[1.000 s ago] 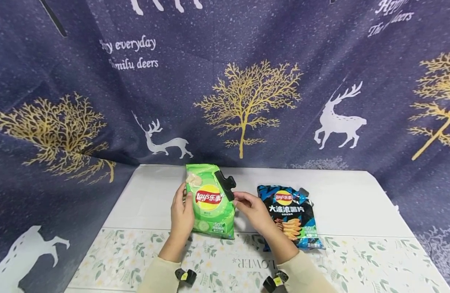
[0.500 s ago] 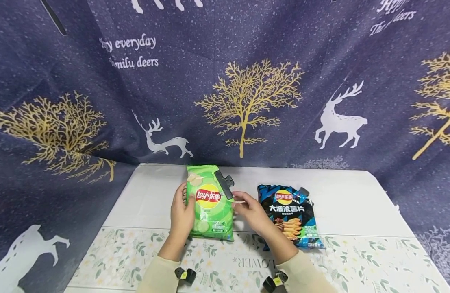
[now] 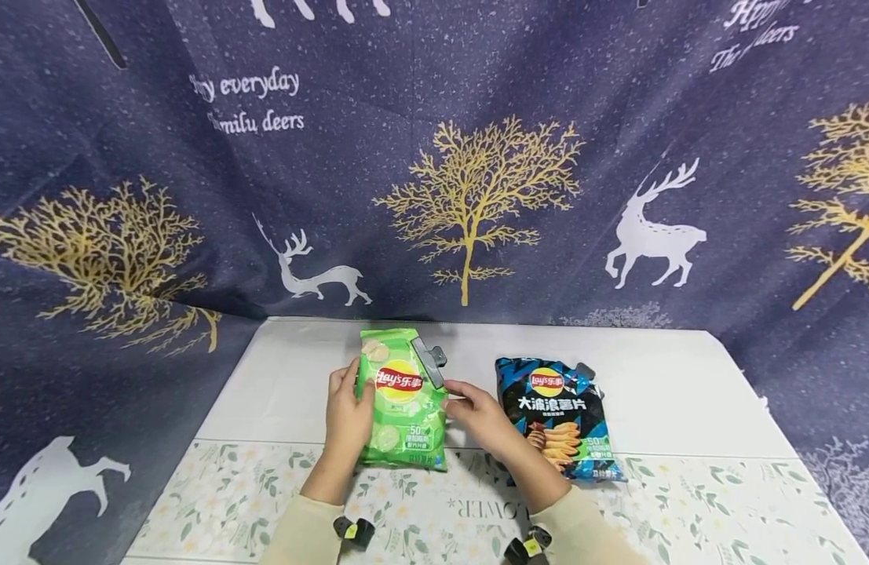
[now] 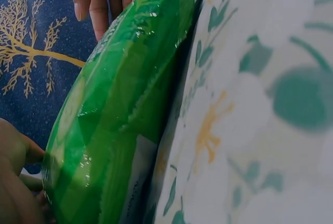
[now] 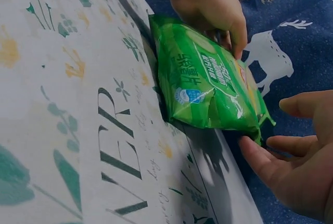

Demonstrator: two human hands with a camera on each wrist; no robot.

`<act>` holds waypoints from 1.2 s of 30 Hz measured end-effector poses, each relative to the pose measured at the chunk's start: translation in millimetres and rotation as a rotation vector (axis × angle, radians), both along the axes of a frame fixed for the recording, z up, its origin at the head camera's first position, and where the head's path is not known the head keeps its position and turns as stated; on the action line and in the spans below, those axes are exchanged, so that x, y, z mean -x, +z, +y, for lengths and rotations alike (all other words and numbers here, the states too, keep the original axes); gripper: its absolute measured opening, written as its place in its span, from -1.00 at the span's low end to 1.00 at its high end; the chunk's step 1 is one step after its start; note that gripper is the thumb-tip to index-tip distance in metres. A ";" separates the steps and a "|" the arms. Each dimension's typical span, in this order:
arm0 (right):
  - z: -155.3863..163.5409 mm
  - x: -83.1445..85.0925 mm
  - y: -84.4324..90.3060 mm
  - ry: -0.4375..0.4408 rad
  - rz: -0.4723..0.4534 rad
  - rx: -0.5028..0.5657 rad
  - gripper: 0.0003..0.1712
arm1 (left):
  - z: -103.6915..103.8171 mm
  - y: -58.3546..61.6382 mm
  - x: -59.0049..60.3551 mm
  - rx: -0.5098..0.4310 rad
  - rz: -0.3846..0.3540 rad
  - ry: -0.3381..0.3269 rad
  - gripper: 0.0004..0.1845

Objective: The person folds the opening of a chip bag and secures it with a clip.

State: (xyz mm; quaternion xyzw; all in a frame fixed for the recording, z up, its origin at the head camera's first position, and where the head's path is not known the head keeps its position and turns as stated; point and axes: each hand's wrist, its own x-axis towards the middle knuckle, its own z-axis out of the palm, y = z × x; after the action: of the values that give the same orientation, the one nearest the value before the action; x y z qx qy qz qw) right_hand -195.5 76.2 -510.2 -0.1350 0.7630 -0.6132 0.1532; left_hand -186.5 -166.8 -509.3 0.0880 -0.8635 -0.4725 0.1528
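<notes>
In the head view, a green Lay's potato chip bag [image 3: 399, 428] lies on the table at the left of centre. A dark bag clip [image 3: 429, 362] grips its folded upper right corner. My left hand [image 3: 349, 416] holds the bag's left side, thumb on the front and fingers along the edge. My right hand [image 3: 480, 416] is at the right edge just below the clip. In the right wrist view, the right hand's fingertips [image 5: 250, 146] touch the bag's edge while the thumb stands apart from it.
To the right lies a black and blue Lay's chip bag [image 3: 557, 416], with a dark clip [image 3: 586, 370] at its upper right corner; my right forearm passes over its left side. A dark blue cloth [image 3: 519, 235] with deer and trees hangs behind the white, flower-printed table [image 3: 257, 502].
The green bag with its clip has come slightly toward me and settled flatter. Both hands have moved along with it, the right hand shifting a little left. The black bag has not moved.
</notes>
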 end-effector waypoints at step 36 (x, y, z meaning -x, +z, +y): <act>-2.5 0.6 -11.4 0.069 -0.087 -0.057 -0.30 | -1.6 -7.8 0.3 0.114 -0.111 -0.069 -0.39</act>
State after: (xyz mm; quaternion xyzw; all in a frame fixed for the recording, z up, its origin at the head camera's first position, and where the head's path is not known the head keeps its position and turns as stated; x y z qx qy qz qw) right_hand -196.2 73.7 -521.5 -0.1299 0.7677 -0.5910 0.2110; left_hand -186.8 -168.4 -517.1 0.0756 -0.8986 -0.4221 0.0930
